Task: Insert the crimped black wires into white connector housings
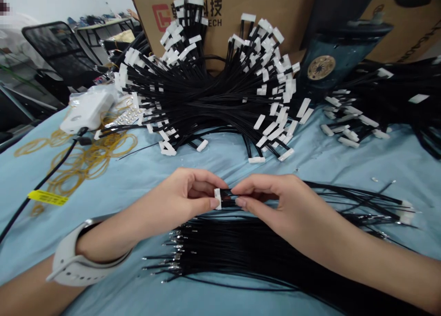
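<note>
My left hand (179, 199) pinches a small white plastic connector (217, 199) between thumb and fingers. My right hand (272, 201) pinches the black wires (228, 199) that run into that connector, right beside it. Both hands hover just above a flat bundle of loose black wires (241, 247) with bare metal terminals at their left ends. A white watch (74, 256) is on my left wrist.
A big heap of finished black cable sets with white connectors (213, 86) lies behind, before a cardboard box (237, 8). More cable sets (361, 118) lie at right. Yellow rubber bands (86, 155), a white device (86, 111) and a black cord (41, 183) are at left on the blue cloth (138, 178).
</note>
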Demonstrator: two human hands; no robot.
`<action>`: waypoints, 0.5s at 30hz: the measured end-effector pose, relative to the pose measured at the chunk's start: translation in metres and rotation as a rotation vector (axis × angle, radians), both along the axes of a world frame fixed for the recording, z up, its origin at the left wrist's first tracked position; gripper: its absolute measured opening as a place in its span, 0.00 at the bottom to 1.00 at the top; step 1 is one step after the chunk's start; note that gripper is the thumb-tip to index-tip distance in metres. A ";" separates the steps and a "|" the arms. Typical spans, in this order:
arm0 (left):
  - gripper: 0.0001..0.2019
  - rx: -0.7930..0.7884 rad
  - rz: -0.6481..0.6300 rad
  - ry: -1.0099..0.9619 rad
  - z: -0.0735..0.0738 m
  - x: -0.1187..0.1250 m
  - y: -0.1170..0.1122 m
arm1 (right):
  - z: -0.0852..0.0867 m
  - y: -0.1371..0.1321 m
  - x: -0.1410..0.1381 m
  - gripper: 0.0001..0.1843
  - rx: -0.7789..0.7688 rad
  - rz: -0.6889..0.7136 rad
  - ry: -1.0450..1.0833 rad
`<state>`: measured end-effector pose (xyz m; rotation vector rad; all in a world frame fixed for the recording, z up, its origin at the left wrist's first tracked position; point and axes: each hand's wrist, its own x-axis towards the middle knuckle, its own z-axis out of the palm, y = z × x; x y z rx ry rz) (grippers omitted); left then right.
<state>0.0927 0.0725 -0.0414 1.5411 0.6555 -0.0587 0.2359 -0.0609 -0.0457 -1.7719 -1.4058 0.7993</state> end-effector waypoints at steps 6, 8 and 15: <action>0.11 -0.008 0.001 -0.019 -0.002 0.000 0.001 | -0.005 0.002 -0.005 0.05 0.072 -0.020 -0.002; 0.10 0.013 -0.011 -0.033 -0.003 0.000 0.000 | -0.008 0.002 -0.007 0.06 0.115 -0.007 -0.061; 0.09 0.070 -0.020 -0.095 -0.001 0.001 -0.006 | -0.017 0.004 -0.009 0.08 0.226 0.021 -0.050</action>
